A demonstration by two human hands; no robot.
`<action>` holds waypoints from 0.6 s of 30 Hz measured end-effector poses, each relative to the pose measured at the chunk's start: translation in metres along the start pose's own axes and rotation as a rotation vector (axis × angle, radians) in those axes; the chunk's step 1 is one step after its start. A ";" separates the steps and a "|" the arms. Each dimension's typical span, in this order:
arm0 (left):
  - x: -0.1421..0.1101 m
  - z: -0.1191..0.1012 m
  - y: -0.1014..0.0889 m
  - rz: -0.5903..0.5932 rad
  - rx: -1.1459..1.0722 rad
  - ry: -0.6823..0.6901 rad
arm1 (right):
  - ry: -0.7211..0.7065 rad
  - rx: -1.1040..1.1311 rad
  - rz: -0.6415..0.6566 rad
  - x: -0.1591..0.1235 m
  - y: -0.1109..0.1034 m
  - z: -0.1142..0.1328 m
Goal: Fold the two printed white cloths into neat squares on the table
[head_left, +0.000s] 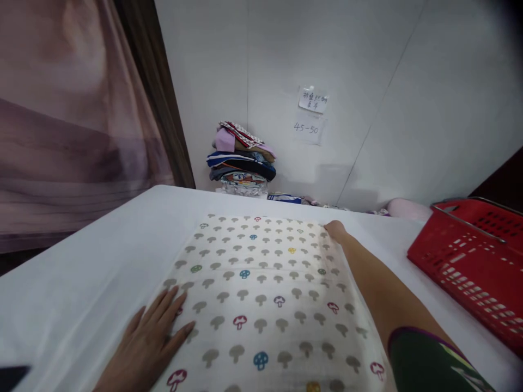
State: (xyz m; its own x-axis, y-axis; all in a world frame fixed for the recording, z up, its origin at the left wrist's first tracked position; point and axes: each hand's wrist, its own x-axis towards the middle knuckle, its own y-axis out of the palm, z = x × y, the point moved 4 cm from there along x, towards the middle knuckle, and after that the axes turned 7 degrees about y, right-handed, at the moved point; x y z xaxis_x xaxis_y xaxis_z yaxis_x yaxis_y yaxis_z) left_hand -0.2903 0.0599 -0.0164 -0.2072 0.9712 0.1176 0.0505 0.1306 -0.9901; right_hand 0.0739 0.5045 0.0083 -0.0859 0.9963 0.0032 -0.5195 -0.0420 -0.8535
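A white cloth (269, 294) printed with small grey and coloured mushrooms lies spread on the white table in front of me. My left hand (153, 332) rests flat on its left edge, fingers stretched out and slightly apart. At the cloth's far right corner is my right hand (335, 230), the arm reaching along the right side. Its fingers are closed at that corner, pinching the cloth edge as far as I can see. Faint folds run across the cloth's middle.
The white table (102, 261) ends at a pale wall with two handwritten paper notes (312, 100). A stack of folded clothes (243, 155) stands at the far edge. A red plastic basket (469, 256) sits on the right. A pinkish curtain (73, 125) hangs on the left.
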 end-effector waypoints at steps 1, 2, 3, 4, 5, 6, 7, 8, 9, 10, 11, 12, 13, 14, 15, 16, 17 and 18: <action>0.002 0.000 -0.005 0.004 -0.021 -0.014 | 0.048 -0.013 0.009 -0.002 0.000 -0.002; 0.005 0.001 -0.011 0.006 -0.051 -0.033 | 0.106 -0.025 0.019 -0.004 0.000 -0.004; 0.010 0.002 -0.018 0.003 -0.088 -0.056 | 0.148 -0.035 0.029 -0.007 -0.001 -0.005; 0.018 0.004 -0.026 0.003 -0.140 -0.068 | 0.167 -0.035 0.032 -0.009 -0.001 -0.005; 0.028 0.008 -0.034 -0.018 -0.191 -0.099 | 0.178 -0.030 0.031 -0.010 -0.002 -0.005; 0.041 0.013 -0.041 -0.057 -0.226 -0.131 | 0.186 -0.016 0.030 -0.010 -0.002 -0.006; 0.056 0.018 -0.047 -0.097 -0.242 -0.153 | 0.204 -0.002 0.018 -0.009 -0.002 -0.008; 0.073 0.024 -0.050 -0.124 -0.253 -0.169 | 0.222 0.019 0.011 -0.008 -0.001 -0.010; 0.091 0.031 -0.049 -0.123 -0.269 -0.199 | 0.239 0.040 0.004 -0.006 -0.001 -0.013; 0.109 0.038 -0.047 -0.110 -0.285 -0.250 | 0.257 0.061 0.000 -0.003 0.001 -0.015; 0.128 0.045 -0.042 -0.094 -0.307 -0.305 | 0.271 0.084 0.002 -0.001 0.002 -0.018; 0.146 0.050 -0.037 -0.082 -0.339 -0.362 | 0.282 0.107 0.008 0.002 0.004 -0.020; 0.164 0.053 -0.032 -0.078 -0.346 -0.385 | 0.288 0.131 0.016 0.004 0.006 -0.022; 0.181 0.055 -0.026 -0.074 -0.353 -0.402 | 0.290 0.154 0.026 0.006 0.008 -0.024; 0.196 0.056 -0.021 -0.070 -0.361 -0.420 | 0.290 0.174 0.036 0.007 0.009 -0.025; 0.210 0.055 -0.017 -0.068 -0.363 -0.437 | 0.284 0.187 0.045 0.009 0.011 -0.025; 0.221 0.055 -0.013 -0.067 -0.366 -0.453 | 0.273 0.190 0.052 0.010 0.013 -0.025; 0.231 0.055 -0.009 -0.068 -0.367 -0.470 | 0.256 0.184 0.055 0.011 0.014 -0.025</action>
State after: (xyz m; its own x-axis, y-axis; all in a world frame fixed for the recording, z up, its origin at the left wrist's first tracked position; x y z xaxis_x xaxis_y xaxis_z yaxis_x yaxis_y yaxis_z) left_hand -0.3922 0.2718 0.0160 -0.6275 0.7770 0.0506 0.3384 0.3307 -0.8810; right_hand 0.0868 0.5169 -0.0168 0.0866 0.9776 -0.1916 -0.6670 -0.0860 -0.7401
